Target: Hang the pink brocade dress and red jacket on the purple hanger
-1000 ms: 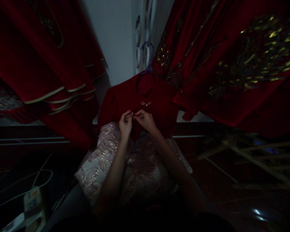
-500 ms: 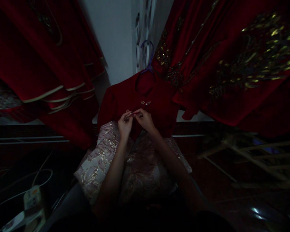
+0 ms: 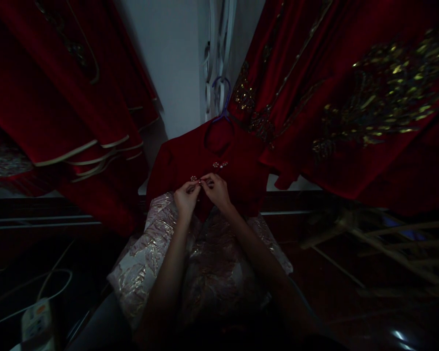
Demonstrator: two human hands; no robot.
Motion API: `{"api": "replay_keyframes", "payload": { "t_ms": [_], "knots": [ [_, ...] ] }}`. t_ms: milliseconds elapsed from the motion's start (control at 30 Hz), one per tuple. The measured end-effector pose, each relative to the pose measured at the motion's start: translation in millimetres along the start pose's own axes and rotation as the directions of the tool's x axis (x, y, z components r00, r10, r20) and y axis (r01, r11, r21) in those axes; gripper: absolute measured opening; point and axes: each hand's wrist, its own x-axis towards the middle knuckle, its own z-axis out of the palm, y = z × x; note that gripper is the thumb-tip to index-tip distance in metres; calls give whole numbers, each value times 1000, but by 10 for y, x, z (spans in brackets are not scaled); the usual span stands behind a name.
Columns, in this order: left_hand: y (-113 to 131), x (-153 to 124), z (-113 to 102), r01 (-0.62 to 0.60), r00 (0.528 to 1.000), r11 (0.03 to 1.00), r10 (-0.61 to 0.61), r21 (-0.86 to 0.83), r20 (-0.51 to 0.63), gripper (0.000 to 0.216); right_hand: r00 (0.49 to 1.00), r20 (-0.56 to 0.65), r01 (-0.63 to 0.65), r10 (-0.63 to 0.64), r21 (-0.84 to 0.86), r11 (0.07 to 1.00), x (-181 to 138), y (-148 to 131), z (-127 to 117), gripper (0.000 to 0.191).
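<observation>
A red jacket [image 3: 247, 168] hangs in front of me from a purple hanger [image 3: 225, 100]. My left hand [image 3: 185, 200] pinches the jacket's front at its middle, thumb against fingers. Right beside it, fingertips nearly touching, my right hand [image 3: 217, 191] pinches the same spot; a small shiny fastening seems to lie between them, too dim to make out fully. Just above is a flower-shaped beaded ornament [image 3: 193, 178], and a beaded clasp [image 3: 220, 165] sits higher, below the neckline. Pale pink brocade fabric [image 3: 142, 253] with metallic leaf patterns spreads beneath my forearms.
Red garments with pale trim [image 3: 69, 153] hang at left; a red garment with gold sequins [image 3: 388, 97] hangs at right. Behind the hanger stands white scrolled metalwork [image 3: 219, 53]. A power strip [image 3: 36, 319] with cables lies lower left, a wooden rack [image 3: 395, 248] lower right.
The whole view has shifted slightly, so things sit lower. Both hands stay pinched at the jacket's front, with their fingers slightly rearranged.
</observation>
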Motion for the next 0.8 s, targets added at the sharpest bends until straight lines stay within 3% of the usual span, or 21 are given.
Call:
{"api": "replay_keyframes", "payload": {
  "t_ms": [500, 700, 800],
  "knots": [
    [64, 16, -40, -8, 1000, 992, 8, 129, 4, 17, 997, -72, -4, 12, 114, 993, -30, -46, -19, 11],
    [49, 31, 3, 31, 999, 998, -32, -51, -6, 25, 1000, -24, -17, 19, 83, 996, -41, -17, -39, 11],
    [44, 30, 8, 23, 999, 999, -22, -47, 26, 25, 1000, -17, -19, 20, 73, 997, -45, 4, -33, 11]
  ]
}}
